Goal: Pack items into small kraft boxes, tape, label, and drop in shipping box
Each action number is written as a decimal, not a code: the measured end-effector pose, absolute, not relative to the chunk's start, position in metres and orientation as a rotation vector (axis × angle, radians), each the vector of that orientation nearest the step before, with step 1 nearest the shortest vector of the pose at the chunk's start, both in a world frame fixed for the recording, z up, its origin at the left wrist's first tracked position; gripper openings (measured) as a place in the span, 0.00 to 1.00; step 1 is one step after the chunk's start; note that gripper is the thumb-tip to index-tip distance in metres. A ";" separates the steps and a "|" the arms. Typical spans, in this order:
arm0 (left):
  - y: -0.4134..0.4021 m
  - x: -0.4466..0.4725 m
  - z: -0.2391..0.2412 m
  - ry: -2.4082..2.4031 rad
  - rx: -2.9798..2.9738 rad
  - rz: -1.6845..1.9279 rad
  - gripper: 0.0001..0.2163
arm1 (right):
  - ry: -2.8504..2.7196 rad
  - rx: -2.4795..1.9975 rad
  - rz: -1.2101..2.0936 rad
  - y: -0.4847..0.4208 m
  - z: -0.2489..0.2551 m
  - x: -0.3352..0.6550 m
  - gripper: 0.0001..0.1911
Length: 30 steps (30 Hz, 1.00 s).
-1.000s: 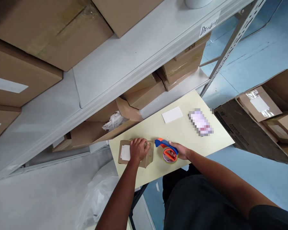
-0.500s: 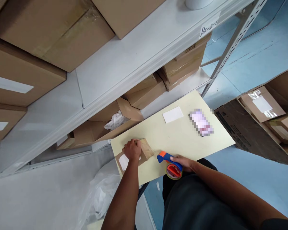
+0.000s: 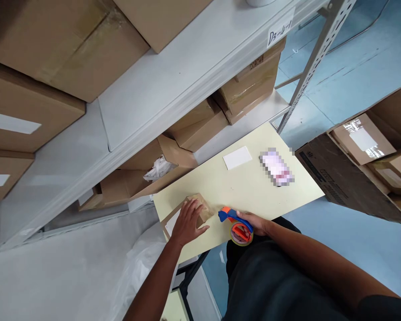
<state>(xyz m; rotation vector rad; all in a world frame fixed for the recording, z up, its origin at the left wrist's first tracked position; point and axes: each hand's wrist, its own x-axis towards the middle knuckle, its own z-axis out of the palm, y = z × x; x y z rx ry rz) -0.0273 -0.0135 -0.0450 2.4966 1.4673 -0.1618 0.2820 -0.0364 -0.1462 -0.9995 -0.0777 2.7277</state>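
A small cardboard box (image 3: pixel 203 211) with clear tape over its right end and a white label on top lies at the left end of the pale yellow table (image 3: pixel 267 196). My left hand (image 3: pixel 188 223) rests over the box with its fingers spread, hiding much of the top. Near the table's front edge, my right hand (image 3: pixel 255 223) is wrapped round the handle of a blue and orange tape dispenser (image 3: pixel 232 216). Its tape roll hangs below the handle, and its head points left toward the box, apart from it.
A white card (image 3: pixel 237 158) and a blurred-out phone-like object (image 3: pixel 276 167) lie farther right. Behind the table stands a grey shelf (image 3: pixel 187 96) with cardboard boxes. A large open carton (image 3: pixel 347 178) holding smaller boxes is at the right. A clear plastic bag (image 3: pixel 138 272) hangs at the left.
My left hand has opened from a closed grip on the box and spread its fingers across it, shifting slightly toward its right end. My right hand keeps hold of the tape dispenser.
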 end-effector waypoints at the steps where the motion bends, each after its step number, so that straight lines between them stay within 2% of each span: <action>1: -0.011 -0.027 -0.045 1.446 2.508 -0.191 0.32 | -0.079 -1.008 2.724 -0.035 -0.146 0.282 0.27; 8: 0.023 -0.020 -0.055 1.603 2.428 -0.210 0.31 | -0.151 -1.134 2.611 -0.029 -0.142 0.264 0.26; 15: 0.034 -0.008 -0.054 1.695 2.369 -0.234 0.25 | -0.087 -1.094 2.702 -0.019 -0.138 0.260 0.25; 18: 0.043 -0.009 -0.047 1.574 2.381 -0.308 0.22 | -0.149 -1.143 2.733 -0.014 -0.139 0.264 0.25; 22: 0.058 -0.008 -0.041 1.407 2.359 -0.477 0.22 | -0.124 -1.129 2.741 -0.015 -0.141 0.266 0.25; 30: 0.085 -0.011 -0.048 1.660 2.065 -0.794 0.25 | -0.013 -1.087 2.634 0.014 -0.136 0.257 0.25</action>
